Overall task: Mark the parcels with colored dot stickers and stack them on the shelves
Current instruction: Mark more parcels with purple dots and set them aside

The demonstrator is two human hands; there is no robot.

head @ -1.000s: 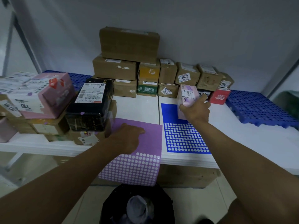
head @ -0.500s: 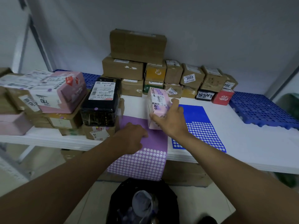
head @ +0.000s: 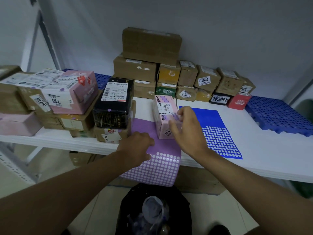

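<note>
**Pink parcel set down on the purple sticker sheet**

Pink parcel [head: 165,116] stands at the far end of the purple sticker sheet [head: 152,160] on the white tabletop [head: 254,150]. At its 3 o'clock, the right hand [head: 188,131] has its fingers [head: 183,111] loosely spread against the parcel's side. At 7 o'clock, the left hand [head: 137,146] presses the sheet, its fingers curled downward. The blue sticker sheet [head: 211,131] lies at 3 o'clock.
</note>
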